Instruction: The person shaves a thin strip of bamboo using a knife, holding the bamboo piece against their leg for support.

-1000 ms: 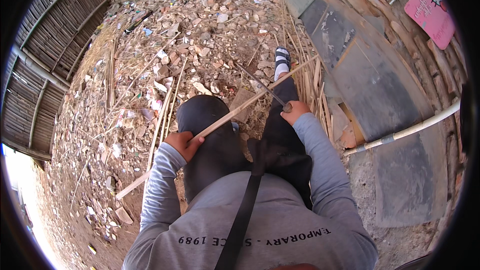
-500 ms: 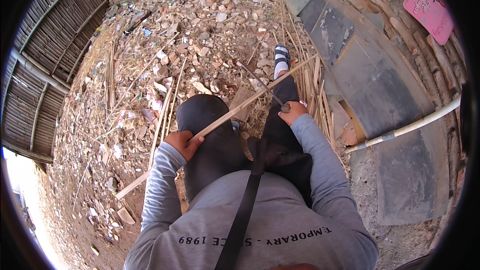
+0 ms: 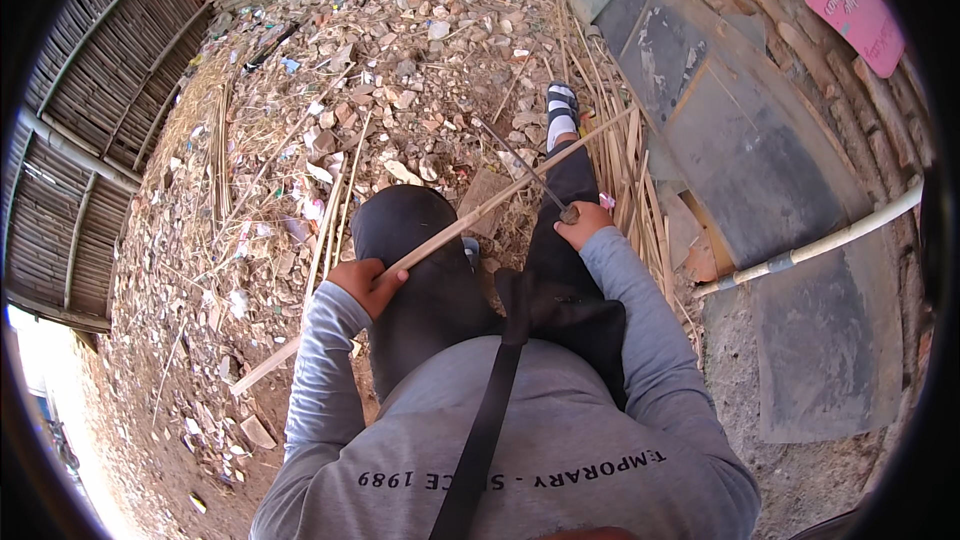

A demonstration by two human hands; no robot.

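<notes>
Your left hand (image 3: 368,287) is closed around a pale bamboo strip (image 3: 480,212), thumb along its upper side, just over your left thigh. The strip slants across your lap: its near end sticks out left of your sleeve, and its far end lies to the right, above a bundle of loose strips (image 3: 632,180). Your right hand (image 3: 584,228) grips the handle of a thin, dark blade (image 3: 512,151), which points far and left and crosses the strip between your knees; from this angle it's hard to tell whether edge and bamboo touch. Your right leg stretches away, ending in a foot with a striped sock (image 3: 562,118). More thin strips (image 3: 343,195) lie left of your left knee, on ground littered with rubble (image 3: 400,70). Dark panels (image 3: 760,160) and a white pole (image 3: 815,255) lie to the right.
</notes>
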